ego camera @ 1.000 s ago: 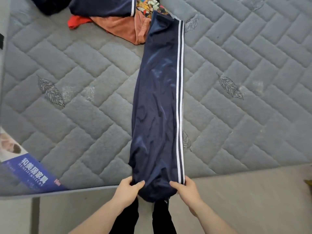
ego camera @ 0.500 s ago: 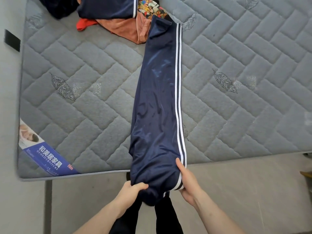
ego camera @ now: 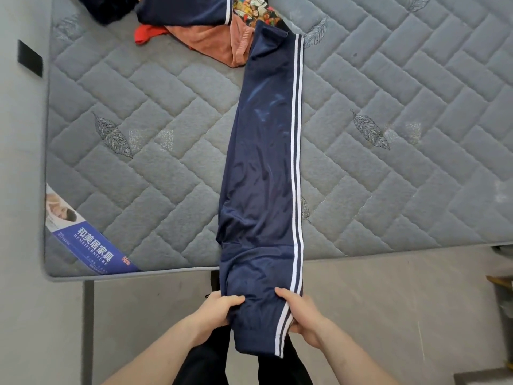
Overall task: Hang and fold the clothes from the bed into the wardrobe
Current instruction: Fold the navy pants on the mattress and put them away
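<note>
Navy trousers [ego camera: 263,168] with white side stripes, laid lengthwise on the bed [ego camera: 388,87], near end overhanging the edge.
The left hand [ego camera: 219,308] and right hand [ego camera: 301,315] each grip the near end, fingers curled over the fabric, above the floor [ego camera: 388,301]. A pile of clothes [ego camera: 205,26] lies at the far end, touching the trousers' far tip.

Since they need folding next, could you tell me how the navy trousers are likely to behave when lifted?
The trousers will probably flop: the end sags below both hands' grip. Their sheen suggests slippery fabric that may slide off the mattress. They look thin, so likely light.
</note>
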### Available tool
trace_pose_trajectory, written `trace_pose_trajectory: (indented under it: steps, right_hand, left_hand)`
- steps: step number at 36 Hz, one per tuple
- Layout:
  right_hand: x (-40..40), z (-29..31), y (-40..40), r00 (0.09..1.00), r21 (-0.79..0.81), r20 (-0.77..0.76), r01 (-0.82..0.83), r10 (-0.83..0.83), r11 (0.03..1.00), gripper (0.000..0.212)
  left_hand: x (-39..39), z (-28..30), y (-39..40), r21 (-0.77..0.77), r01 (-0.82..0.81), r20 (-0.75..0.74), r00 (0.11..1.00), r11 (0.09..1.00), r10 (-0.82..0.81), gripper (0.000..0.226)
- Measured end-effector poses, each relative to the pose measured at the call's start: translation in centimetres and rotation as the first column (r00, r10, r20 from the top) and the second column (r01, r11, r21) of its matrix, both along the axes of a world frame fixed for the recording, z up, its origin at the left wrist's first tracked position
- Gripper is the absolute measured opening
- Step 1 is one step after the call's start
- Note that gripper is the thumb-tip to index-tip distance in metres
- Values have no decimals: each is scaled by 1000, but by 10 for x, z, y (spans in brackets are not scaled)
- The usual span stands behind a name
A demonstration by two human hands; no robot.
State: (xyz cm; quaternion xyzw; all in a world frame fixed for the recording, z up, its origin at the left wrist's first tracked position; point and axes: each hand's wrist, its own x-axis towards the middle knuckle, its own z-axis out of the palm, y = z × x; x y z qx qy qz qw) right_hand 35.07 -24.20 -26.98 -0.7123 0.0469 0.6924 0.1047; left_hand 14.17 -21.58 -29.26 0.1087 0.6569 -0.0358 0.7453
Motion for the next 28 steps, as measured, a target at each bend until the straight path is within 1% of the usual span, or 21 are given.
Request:
trace_pose_trajectory:
  steps: [1, 3, 5, 7, 8, 10, 11, 13, 15, 16, 17, 18, 19, 20, 21, 22, 23, 24, 25, 26, 28]
  right_hand:
    - [0, 2, 6, 1000, -4, 1, -6, 6, 1000, 30]
    - [1, 4, 24, 999, 5, -11, -32, 32, 999, 31]
    - [3, 7, 47, 998, 31, -19, -58, 58, 998, 24]
    - [8, 9, 76, 998, 66, -12, -66, 67, 996, 14]
    - [11, 10, 92, 998, 89, -2, -60, 61, 994, 12]
    - [18, 15, 128, 999, 140, 26, -47, 43, 989, 14]
    - [22, 18, 148, 998, 165, 54, -42, 34, 985, 14]
    - [29, 28, 187, 995, 223, 91, -56, 36, 973, 24]
    - [36, 41, 224, 995, 291, 100, -43, 14, 956, 25]
    - [41, 45, 242, 995, 338, 101, -12, -24, 941, 31]
    - [45, 50, 259, 993, 386, 87, 39, -78, 922, 37]
    - [48, 54, 274, 985, 433, 58, 124, -165, 893, 35]
    - [52, 55, 288, 964, 475, 34, 217, -264, 853, 24]
    - [56, 54, 298, 937, 515, 39, 278, -346, 811, 23]
    - [60, 49, 303, 919, 547, 99, 270, -381, 793, 38]
    - [63, 42, 304, 903, 560, 206, 208, -378, 802, 50]
    - [66, 34, 301, 873, 549, 353, 98, -336, 830, 55]
    - [69, 24, 295, 838, 513, 470, -3, -278, 858, 55]
    - [70, 12, 289, 821, 471, 527, -68, -219, 879, 56]
    - [70, -1, 282, 827, 437, 539, -114, -158, 892, 60]
    - [69, -23, 267, 844, 347, 537, -229, 8, 910, 70]
  left_hand:
    - [1, 2, 3, 9, -2, -18, 1000, 1000, 2, 26]
    - [6, 9, 16, 96, 20, -77, 997, 995, -12, 24]
    - [10, 14, 38, 203, 34, -160, 987, 979, -1, 36]
    - [15, 20, 68, 258, -10, -194, 979, 966, 62, 39]
    - [17, 22, 85, 277, -38, -183, 979, 960, 92, 36]
    - [23, 25, 124, 311, -92, -132, 981, 946, 139, 36]
    - [26, 29, 145, 331, -111, -98, 984, 937, 151, 37]
    - [36, 39, 187, 374, -135, -38, 986, 917, 160, 44]
    - [45, 49, 229, 438, -150, -7, 985, 887, 170, 52]
    - [50, 55, 249, 464, -168, 17, 983, 870, 181, 54]
    - [54, 60, 267, 476, -199, 64, 979, 856, 192, 50]
    - [56, 64, 284, 477, -237, 126, 971, 846, 201, 40]
    - [57, 67, 298, 476, -269, 169, 962, 837, 213, 29]
    - [56, 66, 310, 483, -293, 178, 956, 825, 235, 24]
    - [53, 61, 319, 507, -290, 139, 957, 812, 255, 29]
    - [49, 52, 325, 548, -248, 45, 962, 799, 268, 38]
    - [44, 41, 327, 594, -152, -97, 961, 790, 258, 48]
    - [39, 29, 325, 619, -16, -246, 945, 786, 213, 54]
    - [34, 17, 319, 598, 136, -379, 916, 790, 129, 58]
    - [29, 5, 311, 547, 262, -465, 885, 795, 28, 62]
    - [23, -19, 293, 452, 411, -515, 845, 792, -144, 75]
